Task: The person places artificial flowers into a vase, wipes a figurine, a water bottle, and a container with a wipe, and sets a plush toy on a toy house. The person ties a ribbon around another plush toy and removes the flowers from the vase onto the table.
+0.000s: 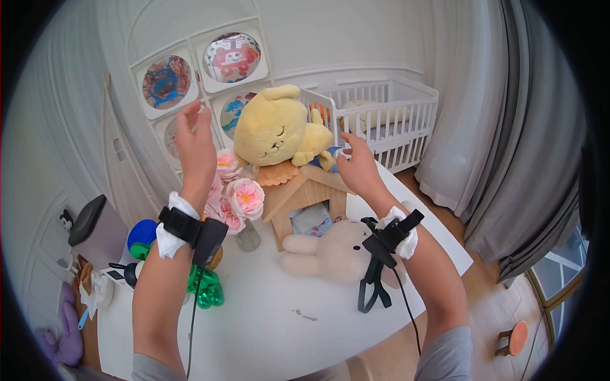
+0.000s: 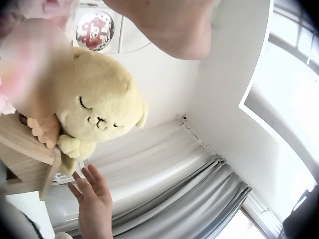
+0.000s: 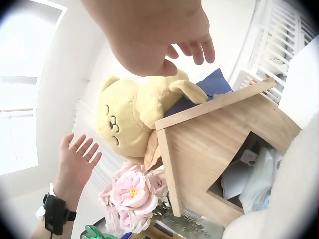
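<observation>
A yellow plush toy (image 1: 273, 130) with closed eyes lies on the roof of a small wooden house (image 1: 298, 193), over an orange scalloped piece (image 1: 277, 173). My left hand (image 1: 196, 143) is raised to the left of the toy, fingers loosely bent and holding nothing. On the toy's other side, my right hand (image 1: 359, 164) hovers near its lower end, fingers relaxed. In the right wrist view the right hand (image 3: 159, 37) is above the toy (image 3: 144, 109) with a gap between them. Both hands appear apart from the toy.
Pink flowers (image 1: 244, 198) in a glass vase (image 1: 248, 238) stand left of the house. A pale plush (image 1: 330, 254) with a dark strap (image 1: 373, 289) lies before it on the white table (image 1: 254, 330). Green shiny balloons (image 1: 208, 293) lie at left. Behind is a white crib (image 1: 397, 127).
</observation>
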`<action>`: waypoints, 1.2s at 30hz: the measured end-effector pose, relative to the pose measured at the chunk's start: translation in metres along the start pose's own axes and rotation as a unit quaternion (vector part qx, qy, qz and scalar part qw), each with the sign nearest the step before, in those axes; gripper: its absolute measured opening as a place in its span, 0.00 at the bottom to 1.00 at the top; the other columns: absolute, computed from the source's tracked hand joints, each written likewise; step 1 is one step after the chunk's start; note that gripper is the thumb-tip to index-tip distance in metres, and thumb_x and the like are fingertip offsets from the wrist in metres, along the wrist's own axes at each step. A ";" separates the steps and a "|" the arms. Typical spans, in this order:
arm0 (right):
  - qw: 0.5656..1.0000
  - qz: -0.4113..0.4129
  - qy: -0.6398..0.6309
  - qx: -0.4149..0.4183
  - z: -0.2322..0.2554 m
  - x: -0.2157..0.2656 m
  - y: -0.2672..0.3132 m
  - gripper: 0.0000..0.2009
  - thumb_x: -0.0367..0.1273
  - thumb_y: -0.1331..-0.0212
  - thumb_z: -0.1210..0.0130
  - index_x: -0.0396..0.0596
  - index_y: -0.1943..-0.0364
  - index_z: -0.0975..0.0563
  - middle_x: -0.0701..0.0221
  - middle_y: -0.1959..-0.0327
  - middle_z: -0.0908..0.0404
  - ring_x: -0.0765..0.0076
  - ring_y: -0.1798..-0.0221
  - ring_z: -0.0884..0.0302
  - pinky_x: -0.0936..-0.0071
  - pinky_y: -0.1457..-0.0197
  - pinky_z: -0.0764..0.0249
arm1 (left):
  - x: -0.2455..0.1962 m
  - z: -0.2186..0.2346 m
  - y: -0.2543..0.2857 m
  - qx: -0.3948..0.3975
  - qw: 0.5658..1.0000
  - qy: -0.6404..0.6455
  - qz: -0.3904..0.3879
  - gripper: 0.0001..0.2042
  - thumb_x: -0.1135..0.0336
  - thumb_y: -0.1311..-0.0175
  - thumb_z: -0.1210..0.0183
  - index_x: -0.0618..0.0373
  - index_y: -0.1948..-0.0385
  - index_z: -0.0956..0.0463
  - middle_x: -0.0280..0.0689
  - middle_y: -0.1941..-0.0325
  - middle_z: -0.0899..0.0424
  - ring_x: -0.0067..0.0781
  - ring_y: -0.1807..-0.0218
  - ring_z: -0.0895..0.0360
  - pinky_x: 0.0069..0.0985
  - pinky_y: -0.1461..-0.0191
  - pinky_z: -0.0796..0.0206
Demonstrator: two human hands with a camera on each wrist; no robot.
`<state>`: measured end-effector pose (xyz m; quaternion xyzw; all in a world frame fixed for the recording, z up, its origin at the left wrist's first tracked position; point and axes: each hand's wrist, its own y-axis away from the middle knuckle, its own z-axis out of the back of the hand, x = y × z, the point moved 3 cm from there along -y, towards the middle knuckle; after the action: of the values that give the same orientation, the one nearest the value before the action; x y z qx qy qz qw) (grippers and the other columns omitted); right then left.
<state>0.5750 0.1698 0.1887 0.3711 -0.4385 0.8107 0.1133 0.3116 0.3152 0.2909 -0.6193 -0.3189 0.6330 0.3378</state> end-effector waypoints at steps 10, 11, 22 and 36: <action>0.987 -0.003 -0.099 0.126 0.030 0.058 0.125 0.18 0.23 0.41 0.46 0.43 0.45 0.27 0.64 0.45 0.25 0.63 0.41 0.25 0.68 0.42 0.26 | -0.073 0.125 0.184 0.234 0.942 0.190 0.145 0.15 0.59 0.26 0.53 0.62 0.63 0.24 0.35 0.63 0.21 0.25 0.61 0.26 0.22 0.51 0.35; 0.983 -0.005 -0.105 0.150 0.034 0.068 0.148 0.17 0.21 0.39 0.47 0.43 0.45 0.27 0.67 0.45 0.24 0.67 0.40 0.25 0.70 0.41 0.27 | -0.081 0.137 0.209 0.322 0.923 0.124 0.169 0.13 0.59 0.28 0.49 0.62 0.61 0.23 0.37 0.63 0.21 0.29 0.59 0.24 0.24 0.48 0.34; 0.874 -0.232 -0.239 0.353 -0.011 0.089 0.378 0.11 0.27 0.32 0.47 0.41 0.49 0.21 0.69 0.53 0.17 0.73 0.51 0.19 0.75 0.47 0.25 | -0.065 0.242 0.379 0.428 0.883 -0.163 0.098 0.13 0.68 0.37 0.37 0.58 0.52 0.24 0.44 0.50 0.20 0.42 0.46 0.23 0.34 0.40 0.33; 0.858 -0.298 -0.205 0.364 -0.074 0.087 0.377 0.09 0.28 0.31 0.49 0.41 0.52 0.22 0.69 0.64 0.17 0.79 0.61 0.20 0.80 0.58 0.25 | -0.051 0.255 0.401 0.261 0.924 -0.112 0.255 0.14 0.78 0.39 0.42 0.62 0.50 0.25 0.45 0.48 0.21 0.46 0.45 0.25 0.34 0.39 0.33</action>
<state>0.2851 -0.0061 -0.0114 0.6570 0.0065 0.7453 0.1135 0.0439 0.0493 -0.0024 -0.4947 -0.0093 0.8238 0.2766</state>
